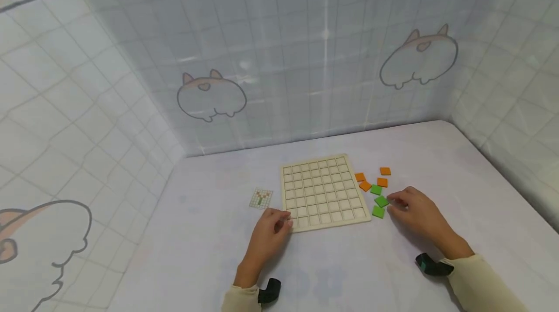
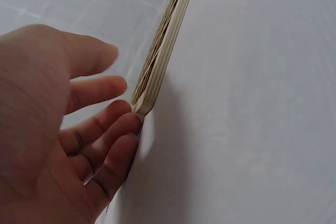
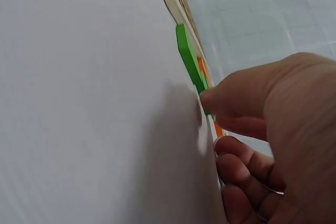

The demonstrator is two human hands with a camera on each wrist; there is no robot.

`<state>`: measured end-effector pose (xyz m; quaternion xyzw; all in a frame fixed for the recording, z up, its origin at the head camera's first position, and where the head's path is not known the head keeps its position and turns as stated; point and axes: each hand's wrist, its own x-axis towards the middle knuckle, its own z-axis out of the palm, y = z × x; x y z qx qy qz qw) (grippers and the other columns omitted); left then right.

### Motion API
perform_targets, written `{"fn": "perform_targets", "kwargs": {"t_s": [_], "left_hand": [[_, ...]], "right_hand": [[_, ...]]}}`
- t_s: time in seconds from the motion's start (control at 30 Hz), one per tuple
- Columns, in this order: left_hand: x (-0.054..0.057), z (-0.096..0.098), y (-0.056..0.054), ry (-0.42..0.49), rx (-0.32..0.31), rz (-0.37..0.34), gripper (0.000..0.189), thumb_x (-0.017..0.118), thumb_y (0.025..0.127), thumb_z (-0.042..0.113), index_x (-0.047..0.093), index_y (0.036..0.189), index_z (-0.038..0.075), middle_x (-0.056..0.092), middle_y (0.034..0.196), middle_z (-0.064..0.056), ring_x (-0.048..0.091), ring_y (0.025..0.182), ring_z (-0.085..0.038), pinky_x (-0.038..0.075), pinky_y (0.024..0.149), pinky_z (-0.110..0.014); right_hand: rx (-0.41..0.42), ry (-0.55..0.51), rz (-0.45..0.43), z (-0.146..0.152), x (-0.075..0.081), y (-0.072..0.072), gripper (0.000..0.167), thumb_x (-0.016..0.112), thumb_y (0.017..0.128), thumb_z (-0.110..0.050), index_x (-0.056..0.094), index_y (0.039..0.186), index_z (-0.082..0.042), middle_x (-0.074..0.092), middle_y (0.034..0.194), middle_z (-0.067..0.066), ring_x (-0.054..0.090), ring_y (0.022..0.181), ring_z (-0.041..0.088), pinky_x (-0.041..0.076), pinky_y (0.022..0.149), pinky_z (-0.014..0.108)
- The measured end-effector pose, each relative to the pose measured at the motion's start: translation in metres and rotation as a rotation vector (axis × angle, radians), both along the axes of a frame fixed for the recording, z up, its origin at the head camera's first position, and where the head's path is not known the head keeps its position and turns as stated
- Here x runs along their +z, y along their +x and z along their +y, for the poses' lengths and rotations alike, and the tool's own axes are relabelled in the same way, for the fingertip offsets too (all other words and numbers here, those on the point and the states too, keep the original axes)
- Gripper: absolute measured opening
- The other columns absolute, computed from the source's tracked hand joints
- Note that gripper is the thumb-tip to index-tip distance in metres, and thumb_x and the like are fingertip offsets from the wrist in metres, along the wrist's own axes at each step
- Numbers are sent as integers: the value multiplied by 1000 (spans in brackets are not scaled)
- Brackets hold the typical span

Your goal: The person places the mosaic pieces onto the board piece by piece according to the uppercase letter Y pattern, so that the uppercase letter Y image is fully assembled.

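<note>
A pale wooden grid board (image 1: 325, 190) lies on the white table, its squares bare. My left hand (image 1: 270, 235) is at the board's near left corner, fingers loosely bent; in the left wrist view some fingertips (image 2: 128, 121) touch that corner, with the thumb raised clear. My right hand (image 1: 417, 212) is beside the middle green tile (image 1: 382, 201), fingertips at its right edge; the tile lies flat. Another green tile (image 1: 378, 212) is nearer me, and a third green tile (image 1: 376, 189) farther off. In the right wrist view my thumb (image 3: 231, 95) partly covers the tiles.
Several orange tiles (image 1: 382, 182) lie beyond the green ones, right of the board. Left of the board rests a small pattern card (image 1: 261, 198) with a gridded orange and green figure. A patterned curtain (image 1: 284, 59) surrounds the table (image 1: 209, 244) at the back and sides.
</note>
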<state>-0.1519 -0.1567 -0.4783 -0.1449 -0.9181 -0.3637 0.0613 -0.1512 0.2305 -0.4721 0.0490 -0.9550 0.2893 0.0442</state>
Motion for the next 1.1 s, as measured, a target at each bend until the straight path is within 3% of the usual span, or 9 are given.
{"fn": "perform_targets", "kwargs": {"t_s": [0.3,0.5,0.93,1.1], "left_hand": [[-9,-2,6,-47,12,-4,25,75,88,14,74,113,9,50,89,4,49,78,-10,44,70,-29],[-12,-3,6,-49,-1,8,26,77,86,12,75,112,9,50,90,4,49,78,-10,45,70,-28],[-6,-5,-2,-32,-15,-43,29,78,87,15,74,115,11,50,91,4,50,81,-11,44,72,-28],[-5,-3,-3,-26,1,-55,28,78,87,16,74,115,13,49,92,5,50,82,-10,45,74,-28]], "right_hand": [[17,-1,21,-3,-6,4,26,74,88,-17,73,110,-4,59,96,4,56,87,20,49,76,43],[27,8,-3,-3,-9,4,33,77,87,-21,71,115,-4,59,95,2,55,88,20,47,75,41],[22,-25,-24,-5,-7,4,37,73,90,-22,68,124,-6,60,100,4,55,91,22,49,77,42],[92,-94,7,-6,-3,0,33,73,93,-23,69,122,-8,62,102,1,56,90,19,49,78,41]]}}
